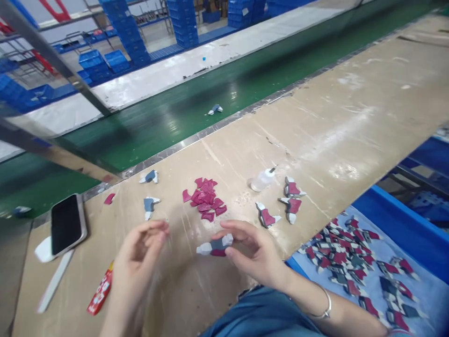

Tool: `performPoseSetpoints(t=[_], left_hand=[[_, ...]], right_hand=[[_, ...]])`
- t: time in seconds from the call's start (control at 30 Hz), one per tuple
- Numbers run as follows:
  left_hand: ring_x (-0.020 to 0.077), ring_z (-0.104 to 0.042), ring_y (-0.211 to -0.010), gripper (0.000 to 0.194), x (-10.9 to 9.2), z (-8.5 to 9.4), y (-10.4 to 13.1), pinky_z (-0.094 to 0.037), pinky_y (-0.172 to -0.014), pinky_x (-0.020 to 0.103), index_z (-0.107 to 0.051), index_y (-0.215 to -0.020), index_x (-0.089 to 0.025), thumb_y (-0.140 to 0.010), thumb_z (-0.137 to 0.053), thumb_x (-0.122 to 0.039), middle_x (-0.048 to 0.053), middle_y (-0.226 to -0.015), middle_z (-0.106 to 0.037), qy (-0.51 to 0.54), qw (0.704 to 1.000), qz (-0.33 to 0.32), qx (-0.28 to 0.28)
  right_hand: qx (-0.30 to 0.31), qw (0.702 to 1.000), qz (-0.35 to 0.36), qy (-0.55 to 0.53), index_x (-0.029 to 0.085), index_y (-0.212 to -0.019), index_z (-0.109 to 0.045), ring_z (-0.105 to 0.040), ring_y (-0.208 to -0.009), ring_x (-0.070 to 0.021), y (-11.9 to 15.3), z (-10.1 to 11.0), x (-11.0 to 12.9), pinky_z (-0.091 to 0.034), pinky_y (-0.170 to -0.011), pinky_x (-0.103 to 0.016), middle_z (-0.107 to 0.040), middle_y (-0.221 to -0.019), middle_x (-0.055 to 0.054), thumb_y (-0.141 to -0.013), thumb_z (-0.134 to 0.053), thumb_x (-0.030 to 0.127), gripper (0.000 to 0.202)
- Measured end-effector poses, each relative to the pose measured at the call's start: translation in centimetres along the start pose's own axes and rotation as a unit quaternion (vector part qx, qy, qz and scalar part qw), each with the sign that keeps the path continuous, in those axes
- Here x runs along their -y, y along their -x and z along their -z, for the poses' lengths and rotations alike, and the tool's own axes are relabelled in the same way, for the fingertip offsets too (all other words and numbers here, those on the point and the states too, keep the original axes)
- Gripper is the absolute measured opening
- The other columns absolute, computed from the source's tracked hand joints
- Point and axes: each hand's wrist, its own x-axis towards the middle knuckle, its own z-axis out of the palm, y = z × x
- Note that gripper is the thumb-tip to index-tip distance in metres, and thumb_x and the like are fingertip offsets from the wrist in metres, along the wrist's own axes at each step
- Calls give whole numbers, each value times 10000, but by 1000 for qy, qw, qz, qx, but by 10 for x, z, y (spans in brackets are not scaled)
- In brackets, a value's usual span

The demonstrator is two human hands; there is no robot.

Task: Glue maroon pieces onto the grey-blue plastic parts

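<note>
My right hand [257, 252] grips a small boot-shaped plastic piece [218, 245], grey and white with a maroon patch, at its right end between thumb and fingers. To its left, my left hand [142, 250] hovers over the table with fingertips and thumb drawn together; whatever they may hold is too small to make out. Beyond the hands lies a pile of flat maroon pieces [205, 196]. Two grey-and-white pieces [150, 206] rest past my left fingertips. Several maroon-patched pieces [268, 217] lie to the right, near a small clear bottle [263, 180] with a dark tip.
At the left are a phone [66, 224], a white strip [56, 281] and a red packet [101, 290]. A blue bin [393, 224] of finished-looking pieces stands at lower right. Past the table edge runs a green conveyor [168, 126], crossed by a metal post [56, 56] at left.
</note>
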Motion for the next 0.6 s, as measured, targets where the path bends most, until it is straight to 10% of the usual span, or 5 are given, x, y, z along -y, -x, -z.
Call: performPoseSetpoints(t=[0.2, 0.33, 0.47, 0.6], left_hand=[[222, -771, -776, 271, -30, -30, -100, -634, -754, 319, -808, -851, -248, -616, -891, -355, 33, -875, -824, -55, 998, 4, -1], [237, -754, -784, 307, -45, -63, -123, -634, -802, 371, -788, -842, -238, -574, -858, -369, 38, -886, -818, -67, 997, -8, 24], [267, -763, -828, 343, -48, -82, -126, -649, -892, 442, -784, -865, -246, -576, -855, -419, 47, -918, -821, -91, 994, -15, 55], [296, -771, -844, 322, -48, -84, -123, -647, -911, 476, -780, -825, -273, -563, -839, -450, 43, -904, -825, -131, 989, 4, 71]], right_hand=[[-57, 936, 106, 331, 233, -1384, -709, -819, -941, -188, 2, 72, 16, -674, -865, -323, -862, -1122, -82, -1102, -630, 232, 293], [-111, 861, 118, 482, 223, -1307, -737, -777, -1040, -245, 10, 97, 7, -613, -940, -422, -848, -1134, -100, -1102, -644, 335, 251], [-74, 839, 116, 526, 277, -1364, -739, -642, -1403, -388, 6, 89, -4, -397, -1249, -678, -782, -1392, -131, -927, -755, 724, 625], [-42, 846, 127, 517, 261, -1063, -761, -734, -1250, -289, -1, 80, -9, -300, -1338, -691, -842, -1237, -58, -1023, -694, 328, 103]])
